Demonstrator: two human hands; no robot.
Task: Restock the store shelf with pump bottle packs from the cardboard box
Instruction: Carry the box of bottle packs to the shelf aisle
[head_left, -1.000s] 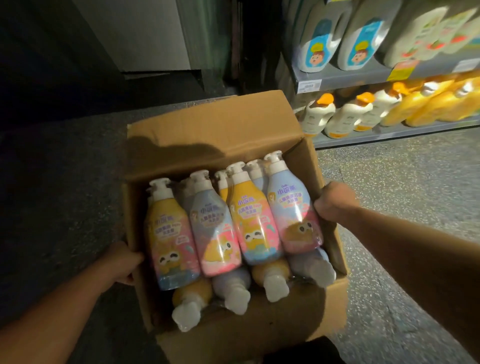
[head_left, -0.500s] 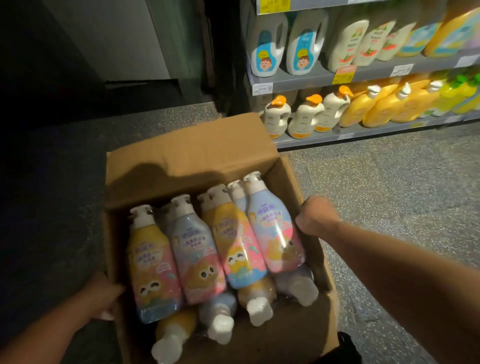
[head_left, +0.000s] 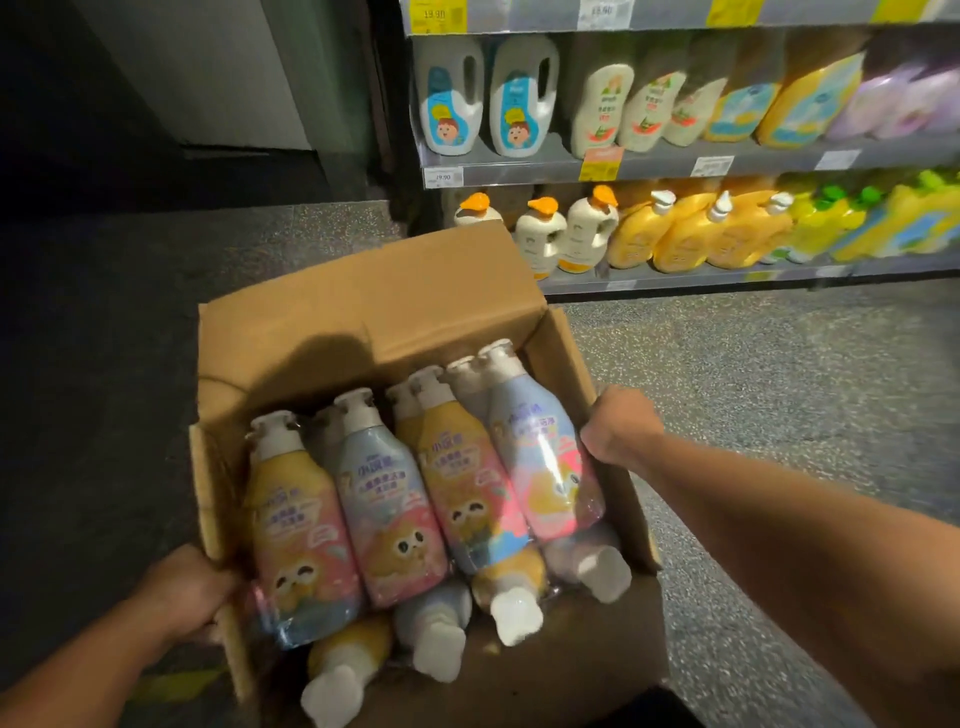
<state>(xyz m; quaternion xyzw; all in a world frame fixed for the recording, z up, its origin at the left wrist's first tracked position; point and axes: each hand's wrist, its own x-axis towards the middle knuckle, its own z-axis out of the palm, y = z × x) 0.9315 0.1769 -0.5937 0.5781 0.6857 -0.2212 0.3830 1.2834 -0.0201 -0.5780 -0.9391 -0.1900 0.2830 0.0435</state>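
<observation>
The left hand (head_left: 187, 592) is gripping the near left wall of the box (head_left: 618, 644), its fingers curling over the edge, while the right hand (head_left: 621, 426) is clamping the top of the right wall, knuckles up and fingers tucking inside. Between the two hands the box is sitting open, its far flap (head_left: 374, 291) standing up and leaning away. The packs (head_left: 415, 493) are lying inside, filling it from wall to wall: four bottles on top, alternating yellow and blue, are pointing their white pumps toward the far side, and under them more bottles are poking their pumps toward the near side. Clear film is glinting over them. Speckled grey floor (head_left: 779, 389) is showing to the right of the box. The shelf (head_left: 675, 166) is standing at the far right, well apart from the hands. White jugs (head_left: 485, 98) with a cartoon label are sitting on its upper level, cream and yellow bottles are lining the lower one, and price tags (head_left: 443, 176) are hanging along the edges.
</observation>
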